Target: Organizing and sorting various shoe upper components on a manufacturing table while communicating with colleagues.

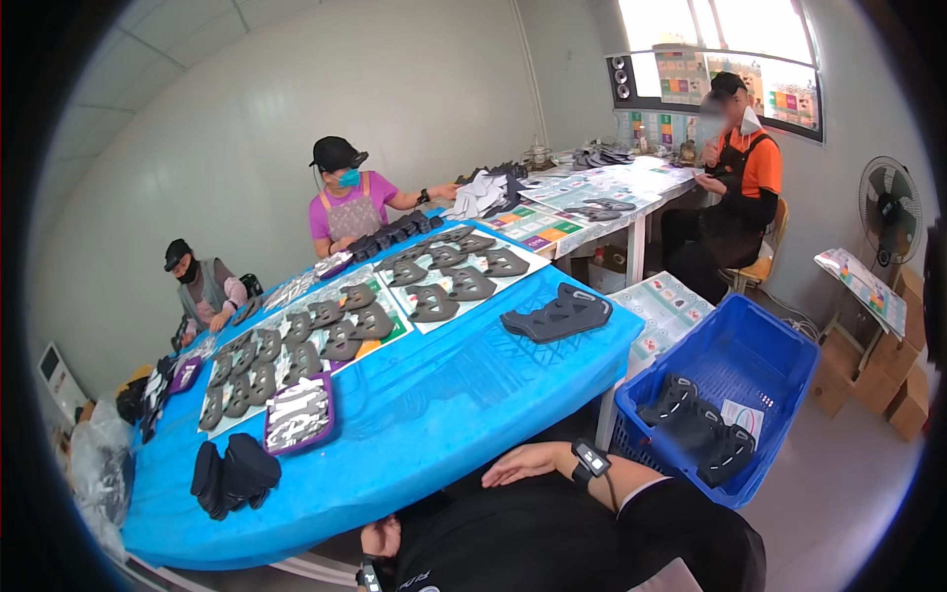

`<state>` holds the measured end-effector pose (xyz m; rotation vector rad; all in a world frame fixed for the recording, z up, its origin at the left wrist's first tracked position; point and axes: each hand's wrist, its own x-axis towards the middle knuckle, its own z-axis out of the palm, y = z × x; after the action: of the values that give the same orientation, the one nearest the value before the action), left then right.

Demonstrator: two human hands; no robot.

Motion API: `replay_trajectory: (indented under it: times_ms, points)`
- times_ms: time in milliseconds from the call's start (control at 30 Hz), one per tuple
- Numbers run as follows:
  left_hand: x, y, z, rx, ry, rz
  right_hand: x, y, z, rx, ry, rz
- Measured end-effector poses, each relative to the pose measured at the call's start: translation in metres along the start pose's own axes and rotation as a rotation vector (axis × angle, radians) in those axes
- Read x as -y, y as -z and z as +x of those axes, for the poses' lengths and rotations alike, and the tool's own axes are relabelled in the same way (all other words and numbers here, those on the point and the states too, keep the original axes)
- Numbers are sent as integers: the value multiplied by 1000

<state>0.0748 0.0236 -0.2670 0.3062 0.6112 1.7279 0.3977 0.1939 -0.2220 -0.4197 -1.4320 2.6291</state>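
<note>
My right hand [521,464] lies across my body below the table's front edge, fingers stretched out and holding nothing. My left hand [381,536] is low by the same edge; its fingers are mostly tucked away, and I cannot make out how they are held. On the blue-covered table [434,370], a dark grey moulded pad [557,316] sits alone near the right end. A purple tray [332,418] of small white-and-grey pieces and a bundle of black pads [235,476] stand at the front left. Similar grey pads with cut-outs [340,340] lie in rows on printed sheets.
To my right, a blue plastic crate [755,345] holds several dark pads [698,424]. Two people [347,202] [202,286] work along the table's far side. Another person [750,178] sits at a second table [641,187]. A fan [890,207] and cardboard boxes [868,365] stand at right.
</note>
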Motion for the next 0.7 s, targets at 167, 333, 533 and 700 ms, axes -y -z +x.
replay_trajectory:
  times_ms: [167,333,533,700]
  points:
    - [2,4,9,4,-5,-40,107,-133,-47,249,494,-1367]
    - [3,2,10,47,25,-36,126,-237,-83,545,1626,-2001]
    - [0,27,17,-71,31,28,120,-226,-56,278,1649,-1487]
    - [2,11,3,-68,28,-34,57,-111,-11,7,609,-929]
